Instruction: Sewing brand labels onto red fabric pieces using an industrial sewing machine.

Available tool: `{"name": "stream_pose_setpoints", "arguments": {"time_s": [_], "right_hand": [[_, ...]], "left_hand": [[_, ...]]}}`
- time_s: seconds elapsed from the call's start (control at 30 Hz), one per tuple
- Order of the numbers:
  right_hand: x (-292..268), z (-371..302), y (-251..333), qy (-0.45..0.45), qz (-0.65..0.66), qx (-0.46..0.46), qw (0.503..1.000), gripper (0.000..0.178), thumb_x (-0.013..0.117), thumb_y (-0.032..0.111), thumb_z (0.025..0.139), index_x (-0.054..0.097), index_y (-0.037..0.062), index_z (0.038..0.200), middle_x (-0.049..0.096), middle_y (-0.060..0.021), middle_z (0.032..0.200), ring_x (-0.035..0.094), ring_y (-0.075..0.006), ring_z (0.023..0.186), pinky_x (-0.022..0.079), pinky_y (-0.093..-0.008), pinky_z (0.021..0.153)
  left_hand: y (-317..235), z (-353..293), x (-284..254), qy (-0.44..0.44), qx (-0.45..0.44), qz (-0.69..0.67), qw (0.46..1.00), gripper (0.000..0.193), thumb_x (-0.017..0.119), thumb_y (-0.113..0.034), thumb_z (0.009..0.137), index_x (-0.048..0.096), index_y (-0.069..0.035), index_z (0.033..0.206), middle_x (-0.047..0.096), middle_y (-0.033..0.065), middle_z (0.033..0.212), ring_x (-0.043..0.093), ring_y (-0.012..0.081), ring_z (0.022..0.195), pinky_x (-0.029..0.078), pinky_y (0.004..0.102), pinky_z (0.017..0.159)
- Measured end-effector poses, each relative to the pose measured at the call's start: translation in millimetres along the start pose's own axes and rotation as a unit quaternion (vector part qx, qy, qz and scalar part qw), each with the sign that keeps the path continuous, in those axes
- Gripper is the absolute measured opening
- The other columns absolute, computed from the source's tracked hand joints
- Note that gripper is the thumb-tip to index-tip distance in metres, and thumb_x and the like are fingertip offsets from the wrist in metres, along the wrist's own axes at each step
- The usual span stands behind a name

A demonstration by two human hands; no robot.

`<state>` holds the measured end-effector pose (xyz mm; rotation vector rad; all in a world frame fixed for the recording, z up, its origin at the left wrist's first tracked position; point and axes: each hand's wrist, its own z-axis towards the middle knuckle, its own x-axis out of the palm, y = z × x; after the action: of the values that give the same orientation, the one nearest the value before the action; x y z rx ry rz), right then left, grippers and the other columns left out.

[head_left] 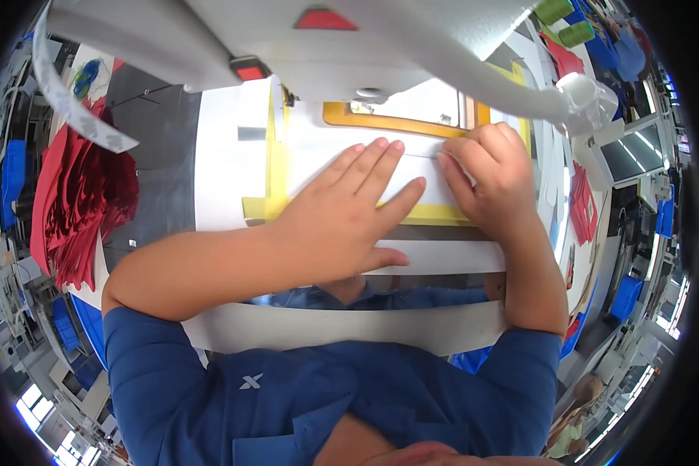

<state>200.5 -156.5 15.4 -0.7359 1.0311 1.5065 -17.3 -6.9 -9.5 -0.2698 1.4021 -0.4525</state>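
My left hand (346, 202) lies flat with its fingers spread, palm down on a white sheet (307, 147) edged with yellow tape (276, 167). To its right, my right hand (493, 175) is closed, thumb and fingers drawn together over a thin dark line on the sheet. Whatever is between those fingertips, if anything, is hidden. Just beyond both hands sits an orange frame (396, 123) with a pale opening, partly covered by the machine above. My right knuckles are close to the frame's near right corner.
A white sewing machine head (349, 54) hangs low over the work. Red fabric pieces (85, 202) are stacked at the left, with more red pieces (582, 206) at the right. Green thread spools (575, 33) stand at the far right. A glossy dark strip (396, 291) runs along the near side.
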Motion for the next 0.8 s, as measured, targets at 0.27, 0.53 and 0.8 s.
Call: {"name": "stream_pose_setpoints", "arguments": {"time_s": [0.27,0.53,0.8], "right_hand": [[-12.2,-6.6,-11.7,-0.054,-0.014,0.068,0.996,0.005,0.077,0.006,0.086,0.074,0.0057,0.090,0.060,-0.0083,0.083,0.059,-0.0303,0.080,0.049,-0.0421,0.072],[-11.7,-8.2,-15.0,-0.064,0.004,0.079,0.995,0.004,0.077,0.007,0.087,0.073,0.0049,0.089,0.059,-0.0085,0.082,0.058,-0.0304,0.078,0.049,-0.0419,0.071],[-12.3,-7.5,-18.6,-0.054,0.050,0.077,0.994,0.010,0.074,0.004,0.087,0.074,0.0034,0.097,0.066,-0.0109,0.090,0.063,-0.0338,0.086,0.052,-0.0435,0.078]], "left_hand": [[3.4,11.4,-17.6,0.038,-0.016,0.028,0.999,0.090,0.078,-0.058,0.091,0.050,-0.006,0.159,0.038,0.0391,0.162,0.043,0.0565,0.148,0.033,0.0613,0.126],[-10.3,32.4,-0.9,0.049,-0.025,0.039,0.998,0.094,0.074,-0.063,0.093,0.045,-0.006,0.163,0.036,0.0412,0.160,0.040,0.0579,0.148,0.031,0.0645,0.126],[2.4,33.5,-11.9,0.166,-0.087,-0.046,0.981,0.096,0.078,-0.063,0.089,0.047,-0.012,0.164,0.042,0.0370,0.155,0.045,0.0555,0.142,0.035,0.0637,0.121]]}}
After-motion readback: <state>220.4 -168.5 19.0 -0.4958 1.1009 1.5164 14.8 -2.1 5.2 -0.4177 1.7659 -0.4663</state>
